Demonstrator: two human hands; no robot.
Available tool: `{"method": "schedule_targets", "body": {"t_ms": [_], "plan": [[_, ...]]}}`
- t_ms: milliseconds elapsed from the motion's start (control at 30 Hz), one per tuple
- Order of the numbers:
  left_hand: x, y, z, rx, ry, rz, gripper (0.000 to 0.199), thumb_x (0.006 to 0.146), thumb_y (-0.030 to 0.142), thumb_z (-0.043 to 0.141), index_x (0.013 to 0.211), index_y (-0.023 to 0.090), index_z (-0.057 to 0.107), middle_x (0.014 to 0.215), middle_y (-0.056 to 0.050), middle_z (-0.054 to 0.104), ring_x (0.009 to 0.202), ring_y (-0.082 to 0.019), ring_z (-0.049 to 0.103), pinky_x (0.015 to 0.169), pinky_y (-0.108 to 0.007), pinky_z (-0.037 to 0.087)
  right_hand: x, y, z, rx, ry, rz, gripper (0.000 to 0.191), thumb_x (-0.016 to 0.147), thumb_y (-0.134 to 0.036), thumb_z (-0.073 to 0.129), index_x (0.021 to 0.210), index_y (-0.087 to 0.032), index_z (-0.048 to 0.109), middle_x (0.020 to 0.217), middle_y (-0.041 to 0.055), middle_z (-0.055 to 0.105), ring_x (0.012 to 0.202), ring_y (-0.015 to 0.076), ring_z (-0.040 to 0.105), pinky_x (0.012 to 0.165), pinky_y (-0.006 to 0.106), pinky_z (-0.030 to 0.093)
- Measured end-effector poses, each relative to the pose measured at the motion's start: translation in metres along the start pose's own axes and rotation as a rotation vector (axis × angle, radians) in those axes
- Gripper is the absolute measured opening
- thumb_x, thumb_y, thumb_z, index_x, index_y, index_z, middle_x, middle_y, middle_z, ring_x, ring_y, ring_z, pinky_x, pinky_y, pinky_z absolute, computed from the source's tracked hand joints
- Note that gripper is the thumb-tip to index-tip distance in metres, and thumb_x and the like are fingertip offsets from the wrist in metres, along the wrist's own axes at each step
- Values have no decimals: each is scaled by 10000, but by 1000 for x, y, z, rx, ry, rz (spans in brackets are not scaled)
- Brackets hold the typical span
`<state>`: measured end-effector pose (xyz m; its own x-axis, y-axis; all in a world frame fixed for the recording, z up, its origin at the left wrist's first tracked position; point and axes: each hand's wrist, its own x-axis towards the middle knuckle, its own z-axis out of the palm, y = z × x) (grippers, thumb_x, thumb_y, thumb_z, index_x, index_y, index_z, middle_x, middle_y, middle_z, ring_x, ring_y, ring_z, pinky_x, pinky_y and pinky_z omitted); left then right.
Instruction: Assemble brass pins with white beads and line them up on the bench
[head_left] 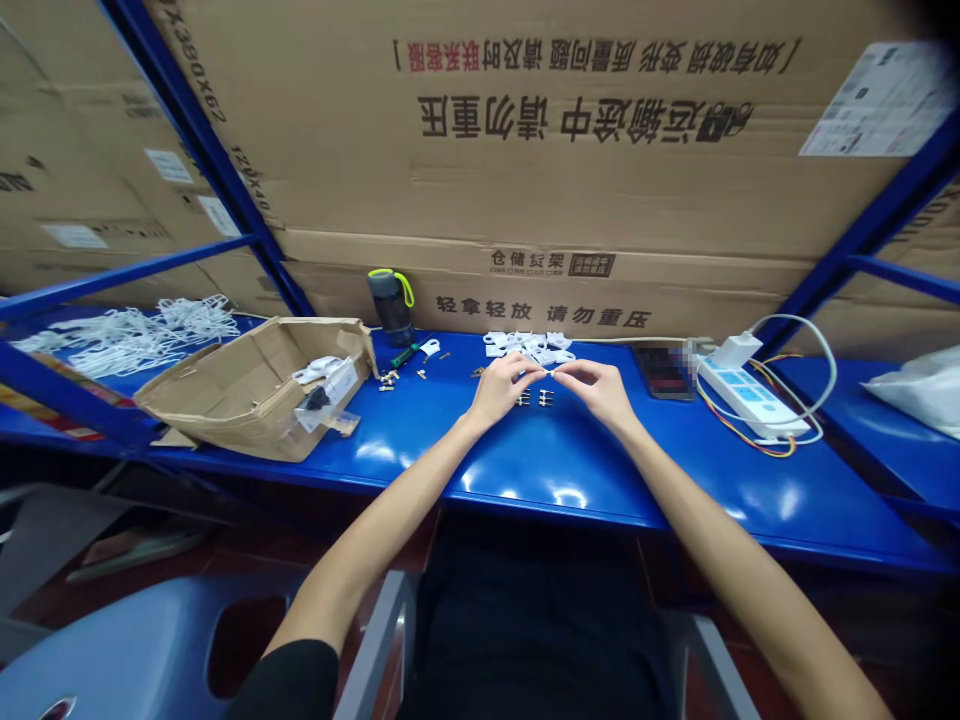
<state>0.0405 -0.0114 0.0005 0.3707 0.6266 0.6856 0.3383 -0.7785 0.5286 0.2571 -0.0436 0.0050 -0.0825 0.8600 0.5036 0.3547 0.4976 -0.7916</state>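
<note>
Over the middle of the blue table, my left hand [504, 386] and my right hand [598, 392] meet fingertip to fingertip. Between them they pinch a tiny pale part [550, 373], too small to name. Both hands are closed on it. Below the fingers, small metal pieces [546, 397] lie in short rows on the table. Just behind the hands is a cluster of white plastic pieces [555, 341]. More small brass-coloured pieces [388, 380] lie scattered to the left, near a dark green screwdriver [405, 355].
An open cardboard box [217, 425] with white items stands at the left, by a dark bottle [391, 308]. White cords [150, 335] are heaped farther left. At the right are a phone [664, 372] and a power strip [754, 398] with cables. Large cartons [495, 200] wall off the back.
</note>
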Motion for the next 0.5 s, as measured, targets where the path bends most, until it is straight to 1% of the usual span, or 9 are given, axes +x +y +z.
{"method": "schedule_targets", "body": {"t_ms": [133, 300, 500], "plan": [[0, -1, 0, 19, -10, 0, 293, 1003, 460, 642, 1007, 218, 806, 952, -45, 743, 803, -161, 643, 782, -300, 523, 0, 0, 0, -8, 1, -6, 303, 870, -508, 758, 915, -215, 819, 964, 63, 811, 931, 281, 742, 863, 393, 563], [-1, -3, 2, 17, -22, 36, 304, 1010, 464, 628, 1011, 218, 806, 960, -49, 744, 836, -172, 657, 823, -312, 529, -1, 2, 2, -18, -17, -14, 286, 878, -493, 752, 916, -218, 817, 967, 61, 811, 921, 271, 741, 846, 381, 560], [-2, -4, 2, 48, -46, 17, 316, 1015, 477, 615, 1015, 220, 800, 973, -52, 744, 836, -168, 654, 810, -302, 532, -1, 5, 3, -34, -28, -21, 319, 884, -524, 735, 928, -218, 815, 976, 58, 812, 919, 265, 741, 834, 372, 563]]}}
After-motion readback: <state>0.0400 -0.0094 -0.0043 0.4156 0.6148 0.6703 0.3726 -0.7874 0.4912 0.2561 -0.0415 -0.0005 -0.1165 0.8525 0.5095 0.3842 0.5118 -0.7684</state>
